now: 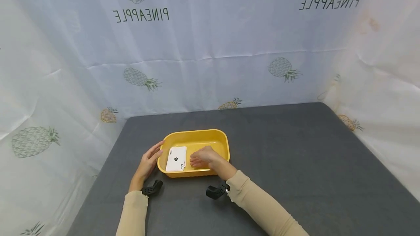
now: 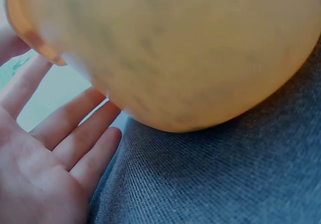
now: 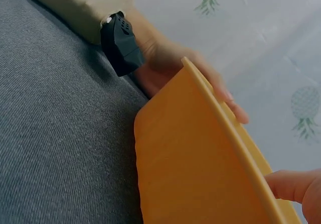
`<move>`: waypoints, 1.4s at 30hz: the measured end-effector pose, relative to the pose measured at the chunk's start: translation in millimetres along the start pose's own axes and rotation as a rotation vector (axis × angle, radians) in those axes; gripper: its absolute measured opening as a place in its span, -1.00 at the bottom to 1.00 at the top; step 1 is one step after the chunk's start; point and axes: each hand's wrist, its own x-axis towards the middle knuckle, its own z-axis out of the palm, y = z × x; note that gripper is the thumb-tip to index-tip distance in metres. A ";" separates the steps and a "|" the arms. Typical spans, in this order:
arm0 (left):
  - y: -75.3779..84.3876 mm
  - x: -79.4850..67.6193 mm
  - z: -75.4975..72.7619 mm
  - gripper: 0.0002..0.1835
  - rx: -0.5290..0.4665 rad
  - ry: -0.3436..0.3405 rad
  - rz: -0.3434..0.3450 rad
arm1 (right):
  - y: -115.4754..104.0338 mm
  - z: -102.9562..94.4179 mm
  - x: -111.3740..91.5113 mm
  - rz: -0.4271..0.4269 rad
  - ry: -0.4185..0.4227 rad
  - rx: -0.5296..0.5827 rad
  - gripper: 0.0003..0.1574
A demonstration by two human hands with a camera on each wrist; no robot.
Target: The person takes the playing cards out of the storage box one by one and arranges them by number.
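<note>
A yellow plastic tray [image 1: 193, 173] sits on the dark table. Inside its left half lies a small stack of white playing cards [image 1: 176, 158], an ace of clubs face up on top; a card with a red mark peeks out at the stack's right edge. My left hand [image 1: 150, 160] rests at the tray's left end, fingertips at the rim and straight fingers [image 2: 85, 138] against its outer wall. Over the tray, just right of the cards, my right hand [image 1: 207, 157] reaches in with relaxed fingers and nothing visible in them. Its thumb [image 3: 291, 184] shows near the rim.
The grey cloth-covered table [image 1: 295, 163] extends far to the right of the tray. White curtains [image 1: 210, 28] printed with pineapples enclose the back and both sides. A black wrist device sits on each wrist, the right one [image 1: 216, 191] close in front of the tray.
</note>
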 end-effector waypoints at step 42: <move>-4.0 1.3 0.2 -0.42 -0.001 0.024 -0.021 | -7.6 49.0 40.0 0.128 0.269 -0.152 -0.77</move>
